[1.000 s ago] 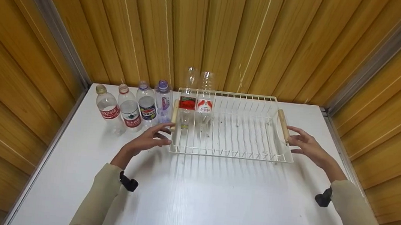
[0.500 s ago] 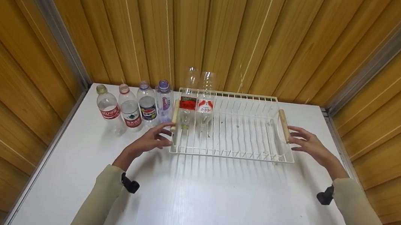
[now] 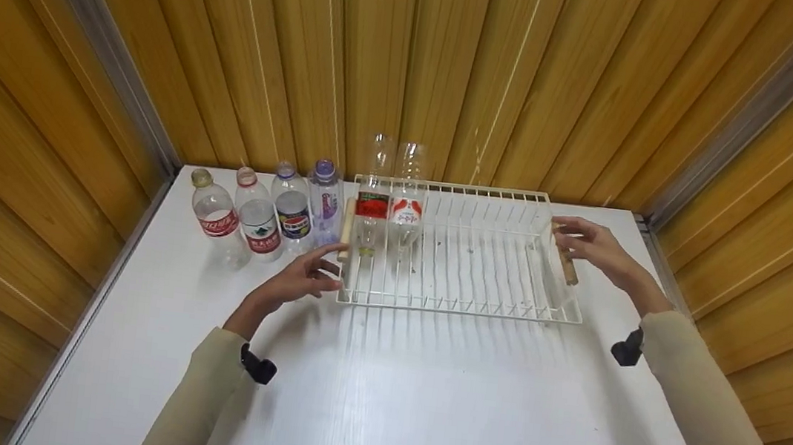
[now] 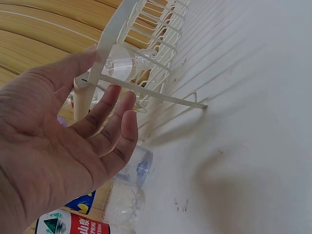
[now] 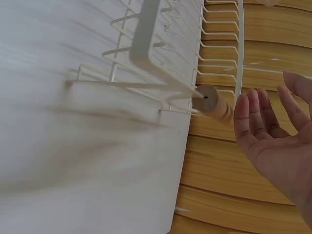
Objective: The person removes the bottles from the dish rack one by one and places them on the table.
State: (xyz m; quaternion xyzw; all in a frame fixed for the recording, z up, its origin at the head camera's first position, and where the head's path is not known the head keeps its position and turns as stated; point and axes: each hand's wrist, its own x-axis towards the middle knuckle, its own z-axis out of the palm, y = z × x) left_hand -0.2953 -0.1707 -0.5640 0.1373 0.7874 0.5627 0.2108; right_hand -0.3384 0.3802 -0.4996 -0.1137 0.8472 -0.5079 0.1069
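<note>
A white wire dish rack (image 3: 461, 312) with wooden handles stands at the back of the white table. Two clear bottles stand neck-down in its left end: one with a red and black label (image 3: 372, 205), one with a white and red label (image 3: 406, 212). My left hand (image 3: 297, 278) is at the rack's front left corner; in the left wrist view its thumb touches the rim, fingers loosely bent below the wire. At the other end my right hand (image 3: 599, 247) has its fingers over the back of the right wooden handle (image 3: 569, 266), lightly bent and not wrapped round it.
Several uncapped plastic bottles stand in a row left of the rack, among them a red-labelled one (image 3: 217, 221) and a purple-tinted one (image 3: 324, 203). Yellow wood-patterned panels (image 3: 443, 71) rise behind and beside the table (image 3: 420, 404).
My right hand has moved back along the right handle, from its front end toward its rear end. The left hand, the rack and the bottles have stayed nearly still.
</note>
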